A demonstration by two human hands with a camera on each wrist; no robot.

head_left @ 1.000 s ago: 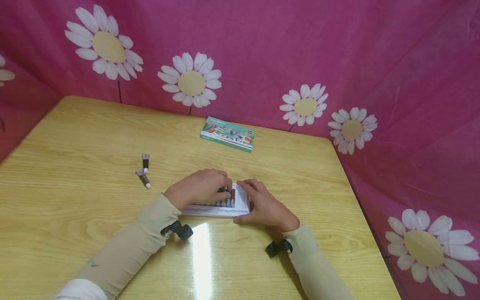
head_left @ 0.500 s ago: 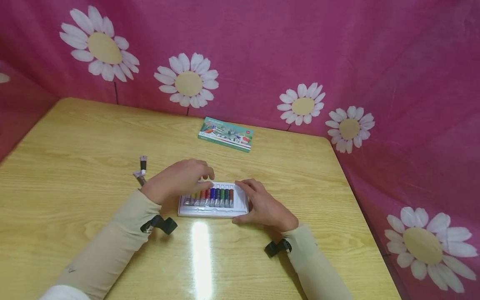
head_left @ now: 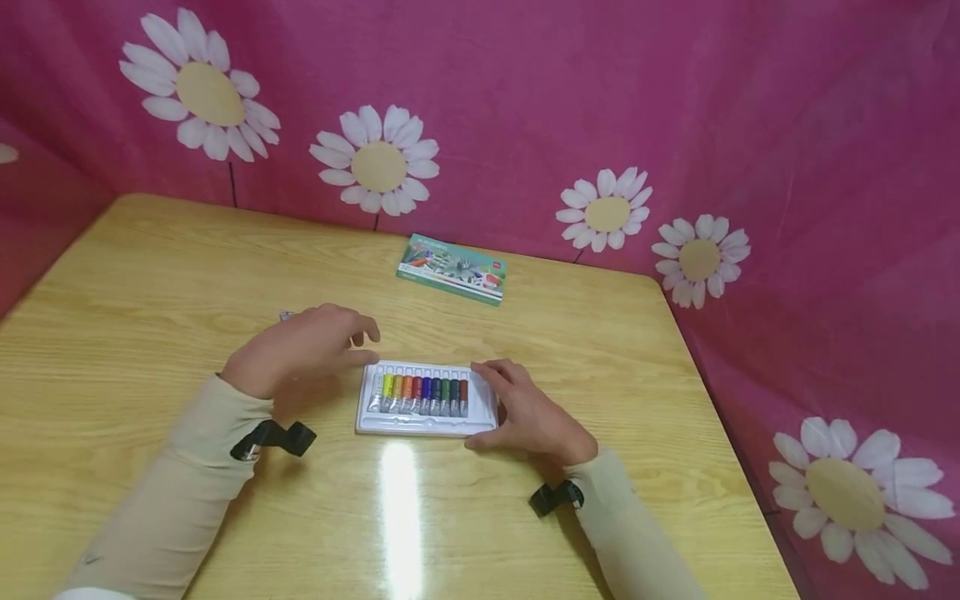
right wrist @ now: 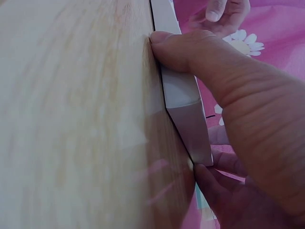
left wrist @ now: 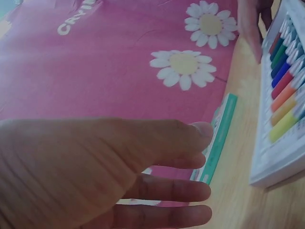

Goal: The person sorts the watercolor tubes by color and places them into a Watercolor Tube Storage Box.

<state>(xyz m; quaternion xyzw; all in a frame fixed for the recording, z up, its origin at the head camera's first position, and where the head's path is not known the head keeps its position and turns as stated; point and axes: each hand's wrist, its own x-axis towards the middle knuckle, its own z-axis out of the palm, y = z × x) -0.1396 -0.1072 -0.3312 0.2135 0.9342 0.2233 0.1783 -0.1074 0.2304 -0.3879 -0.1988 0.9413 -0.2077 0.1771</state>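
Observation:
A white plastic tray [head_left: 482, 407] holds a row of paint tubes [head_left: 424, 395], running from white and yellow through red and blue to green and brown. The right slots have no tubes in them. My right hand [head_left: 531, 414] grips the tray's right end, thumb on the near edge and fingers on the far edge; the right wrist view shows the same hold on the tray's side wall [right wrist: 183, 90]. My left hand [head_left: 307, 346] hovers just left of the tray with nothing in it, its fingers extended in the left wrist view. Behind it peeks the end of a loose tube [head_left: 286, 316].
A flat green paint box [head_left: 452, 269] with a printed picture lies near the back of the wooden table [head_left: 570, 333]. A pink curtain [head_left: 495, 100] with white daisies hangs behind the table and along its sides.
My left hand has moved left off the tray, uncovering the row of tubes. It now mostly hides the two loose tubes on the left. The right hand has stayed on the tray.

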